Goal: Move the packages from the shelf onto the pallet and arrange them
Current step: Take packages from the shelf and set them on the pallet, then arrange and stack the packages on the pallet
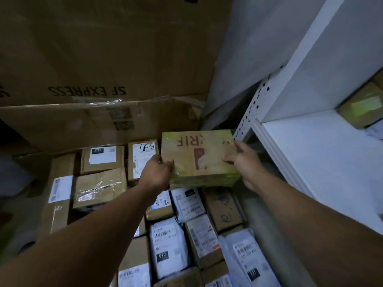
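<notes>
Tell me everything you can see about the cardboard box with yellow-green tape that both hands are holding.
The box is flat brown cardboard, its edges wrapped in shiny yellow-green tape. Red letters, upside down here, read "RIF" on top, beside a red mark. It is held about level over the packages laid below, next to the white shelf. The left hand grips its left edge, the right hand its right edge.
</notes>
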